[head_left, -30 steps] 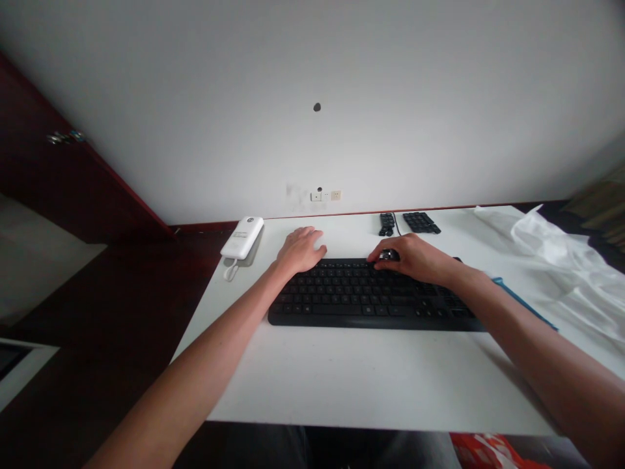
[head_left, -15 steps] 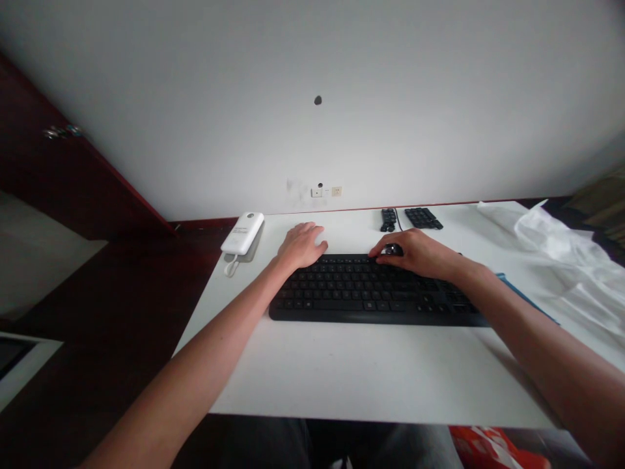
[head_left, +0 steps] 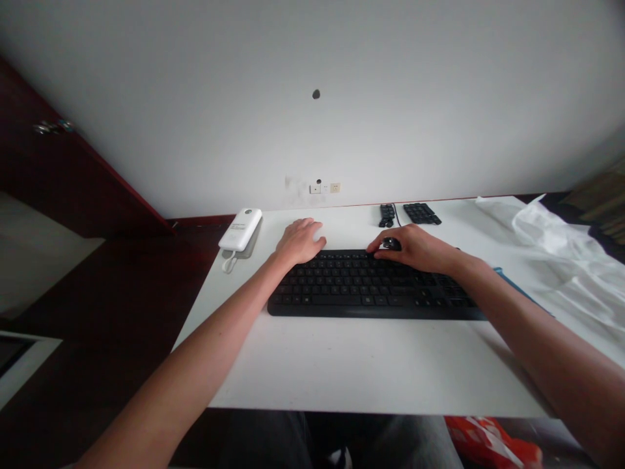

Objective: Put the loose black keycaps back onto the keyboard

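A black keyboard (head_left: pixel 342 299) lies flat on the white table (head_left: pixel 342 365). My left hand (head_left: pixel 300 241) rests at its upper left edge, fingers spread, holding nothing. Over the top edge, right of the middle, my right hand (head_left: pixel 403 246) is curled with thumb and index finger close together at the keyboard's back edge. A small dark shiny object (head_left: pixel 391 243) shows within the curve of that hand; whether the fingers grip it is unclear. Behind the hand lie two groups of loose black keys, a narrow one (head_left: pixel 387 215) and a wider one (head_left: pixel 422 213).
A white power bank (head_left: pixel 241 229) with a loop strap lies at the table's back left. White plastic wrapping (head_left: pixel 556 228) covers the right side, with a blue strip (head_left: pixel 520 288) beside my right forearm. An orange-red bag (head_left: pixel 488 443) is below the front edge.
The whole view has shifted slightly, with the table and keyboard a little higher in the picture. Both hands keep nearly the same pose at the keyboard.
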Available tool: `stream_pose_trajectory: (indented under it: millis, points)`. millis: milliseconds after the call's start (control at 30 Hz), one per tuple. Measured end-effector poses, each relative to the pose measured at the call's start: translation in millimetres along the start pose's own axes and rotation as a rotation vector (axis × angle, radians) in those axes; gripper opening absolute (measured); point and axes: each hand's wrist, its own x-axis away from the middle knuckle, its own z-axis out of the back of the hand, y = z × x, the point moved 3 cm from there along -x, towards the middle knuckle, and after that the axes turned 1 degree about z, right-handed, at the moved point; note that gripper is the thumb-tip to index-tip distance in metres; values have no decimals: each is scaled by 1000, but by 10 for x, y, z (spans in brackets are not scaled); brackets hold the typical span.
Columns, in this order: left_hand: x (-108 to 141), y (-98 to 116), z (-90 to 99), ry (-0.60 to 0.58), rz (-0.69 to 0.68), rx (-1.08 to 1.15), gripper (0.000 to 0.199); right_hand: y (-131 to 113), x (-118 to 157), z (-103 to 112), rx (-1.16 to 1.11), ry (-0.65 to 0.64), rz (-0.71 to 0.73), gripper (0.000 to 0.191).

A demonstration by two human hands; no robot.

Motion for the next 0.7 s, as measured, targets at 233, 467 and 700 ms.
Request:
stream_pose_trajectory:
  millis: [233,467,700]
  points:
    - [-7,-7,-13,7,-8,-8,51,23,-6,-16,8,9,22,21]
    - [-25,-39,-45,19,-17,-16,51,82,-23,-29,-23,9,-39,21]
    - [-14,-24,-24,9,-9,-9,52,43,-9,11,-38,14,-71,23]
